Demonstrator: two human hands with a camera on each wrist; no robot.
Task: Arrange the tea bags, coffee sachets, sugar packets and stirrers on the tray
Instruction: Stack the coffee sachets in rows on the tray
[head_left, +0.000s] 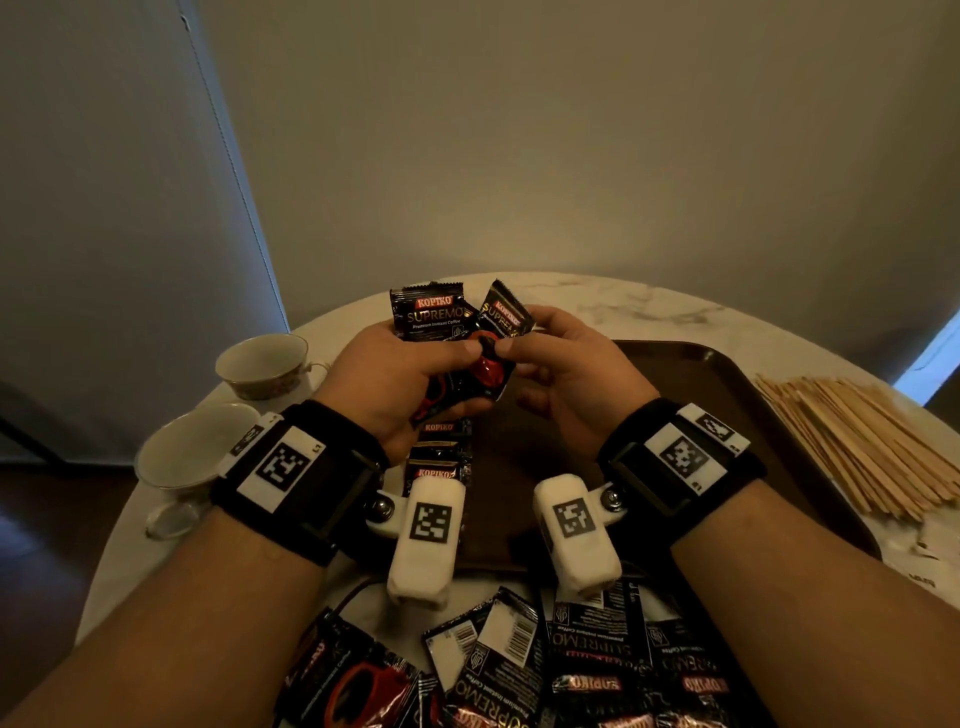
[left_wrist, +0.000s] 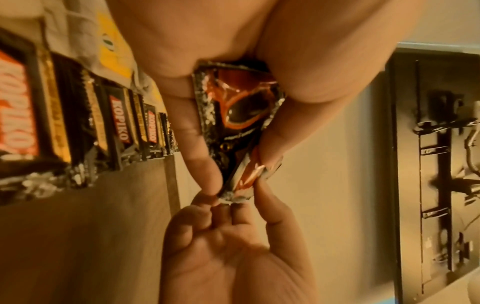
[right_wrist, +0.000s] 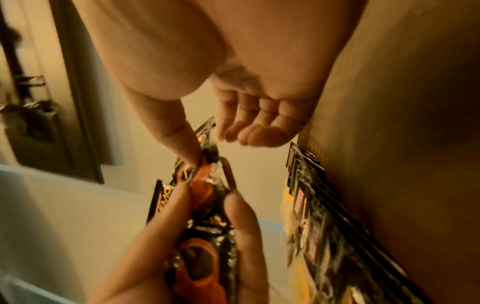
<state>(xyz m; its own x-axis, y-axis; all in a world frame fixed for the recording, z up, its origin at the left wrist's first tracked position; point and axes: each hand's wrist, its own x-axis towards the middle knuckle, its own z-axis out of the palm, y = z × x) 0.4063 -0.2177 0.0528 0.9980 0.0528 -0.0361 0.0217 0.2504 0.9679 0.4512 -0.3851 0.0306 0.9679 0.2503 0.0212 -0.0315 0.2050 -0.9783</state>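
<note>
My left hand (head_left: 457, 364) grips a small bunch of black coffee sachets (head_left: 428, 314) above the left part of the brown tray (head_left: 727, 395). My right hand (head_left: 519, 338) pinches one sachet (head_left: 504, 314) of that bunch between thumb and forefinger. The left wrist view shows the held sachets (left_wrist: 233, 115) between thumb and fingers, with the right hand's fingertips (left_wrist: 228, 205) at their far corner. In the right wrist view the thumb presses on the pinched sachet (right_wrist: 207, 162). A row of overlapping sachets (head_left: 439, 457) lies on the tray under my left hand.
Loose coffee sachets (head_left: 571, 670) are heaped at the table's near edge. Wooden stirrers (head_left: 857, 441) lie in a pile right of the tray. Two empty cups (head_left: 265, 364) (head_left: 192, 452) stand at the left. Yellow packets (left_wrist: 111, 47) lie beside the sachet row.
</note>
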